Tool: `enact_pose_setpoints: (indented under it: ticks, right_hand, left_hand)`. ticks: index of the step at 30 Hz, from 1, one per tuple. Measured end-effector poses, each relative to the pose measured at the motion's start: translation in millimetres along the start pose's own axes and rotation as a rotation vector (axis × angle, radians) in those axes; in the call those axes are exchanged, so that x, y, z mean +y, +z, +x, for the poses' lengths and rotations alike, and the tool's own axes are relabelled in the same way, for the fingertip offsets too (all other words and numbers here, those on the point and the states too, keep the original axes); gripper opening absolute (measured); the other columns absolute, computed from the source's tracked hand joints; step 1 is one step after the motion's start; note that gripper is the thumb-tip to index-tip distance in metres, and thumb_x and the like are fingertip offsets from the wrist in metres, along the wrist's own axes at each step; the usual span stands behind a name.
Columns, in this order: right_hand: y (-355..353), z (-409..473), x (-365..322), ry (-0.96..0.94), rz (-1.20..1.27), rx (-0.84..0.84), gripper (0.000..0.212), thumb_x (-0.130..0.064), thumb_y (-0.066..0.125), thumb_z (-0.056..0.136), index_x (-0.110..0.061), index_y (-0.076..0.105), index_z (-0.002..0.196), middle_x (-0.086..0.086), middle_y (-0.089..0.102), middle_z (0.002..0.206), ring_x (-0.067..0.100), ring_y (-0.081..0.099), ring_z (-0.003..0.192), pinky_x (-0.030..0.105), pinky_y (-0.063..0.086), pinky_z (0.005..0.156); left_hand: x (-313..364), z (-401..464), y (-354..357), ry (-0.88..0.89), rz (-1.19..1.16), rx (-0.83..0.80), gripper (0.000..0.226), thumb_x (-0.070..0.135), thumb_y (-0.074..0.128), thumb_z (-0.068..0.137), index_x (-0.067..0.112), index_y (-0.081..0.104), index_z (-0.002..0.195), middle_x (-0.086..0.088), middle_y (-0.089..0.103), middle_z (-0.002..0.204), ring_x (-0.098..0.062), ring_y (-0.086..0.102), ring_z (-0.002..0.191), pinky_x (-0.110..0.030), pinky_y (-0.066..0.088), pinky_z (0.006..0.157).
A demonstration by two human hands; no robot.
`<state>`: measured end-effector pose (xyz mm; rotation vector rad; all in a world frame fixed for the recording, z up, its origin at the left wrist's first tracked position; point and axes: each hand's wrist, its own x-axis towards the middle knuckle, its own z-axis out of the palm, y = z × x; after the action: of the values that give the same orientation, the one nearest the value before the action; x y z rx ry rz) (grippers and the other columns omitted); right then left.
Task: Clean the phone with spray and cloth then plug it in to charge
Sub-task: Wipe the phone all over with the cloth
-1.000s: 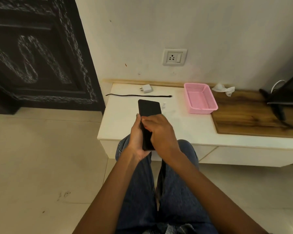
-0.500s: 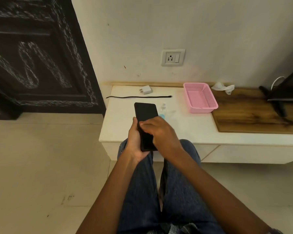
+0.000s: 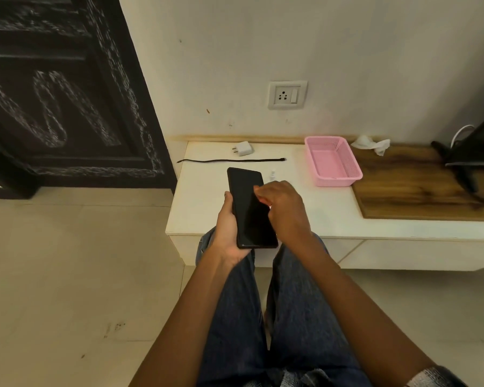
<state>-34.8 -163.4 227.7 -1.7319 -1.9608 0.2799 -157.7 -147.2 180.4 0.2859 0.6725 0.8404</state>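
My left hand (image 3: 229,236) holds a black phone (image 3: 249,208) upright over the front edge of the white table (image 3: 375,222), screen dark and facing me. My right hand (image 3: 287,210) rests against the phone's right side, fingers bunched with the tips on the screen; nothing shows clearly in them. Just behind that hand stands a small spray bottle (image 3: 272,174), only its top visible. A white charger adapter (image 3: 243,148) and a black cable (image 3: 229,160) lie at the table's back. The wall socket (image 3: 287,94) is above them. A crumpled white cloth (image 3: 370,142) lies at the back right.
A pink basket (image 3: 333,178) stands right of the phone, next to a wooden board (image 3: 417,191). A black object with a white wire (image 3: 475,152) sits at the far right. A dark carved door (image 3: 53,93) is to the left. My knees are under the table edge.
My right hand has slid up the phone from its lower half to the upper right of the screen. The phone's lower part now shows. My left hand keeps its hold.
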Motion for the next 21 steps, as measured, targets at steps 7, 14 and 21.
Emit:
enact_pose_setpoints:
  ticks: [7, 14, 21]
  right_hand:
    - [48, -27, -42, -0.127, 0.054, -0.240, 0.035, 0.003, 0.062, 0.080, -0.004, 0.064, 0.115, 0.012, 0.064, 0.118, 0.028, 0.059, 0.109, 0.046, 0.046, 0.092]
    - [15, -11, -10, -0.180, 0.012, 0.088, 0.029, 0.018, 0.068, 0.067, 0.004, 0.070, 0.093, 0.018, 0.071, 0.090, 0.035, 0.063, 0.083, 0.037, 0.054, 0.072]
    - [6, -14, 6, -0.230, 0.060, 0.111, 0.037, 0.024, 0.065, 0.063, 0.006, 0.070, 0.095, 0.020, 0.071, 0.094, 0.037, 0.064, 0.084, 0.044, 0.056, 0.074]
  left_hand:
    - [3, -2, -7, -0.014, -0.029, 0.018, 0.073, 0.068, 0.034, 0.090, 0.008, 0.060, 0.124, -0.012, 0.068, 0.105, -0.024, 0.064, 0.105, -0.039, 0.048, 0.097]
    - [4, 0, 2, 0.004, 0.024, 0.042, 0.068, 0.067, 0.030, 0.091, 0.014, 0.066, 0.115, -0.014, 0.073, 0.098, -0.025, 0.071, 0.088, -0.040, 0.057, 0.078]
    - [1, 2, 3, -0.005, 0.036, 0.031, 0.068, 0.066, 0.029, 0.092, 0.013, 0.067, 0.112, -0.015, 0.072, 0.098, -0.024, 0.071, 0.085, -0.037, 0.058, 0.073]
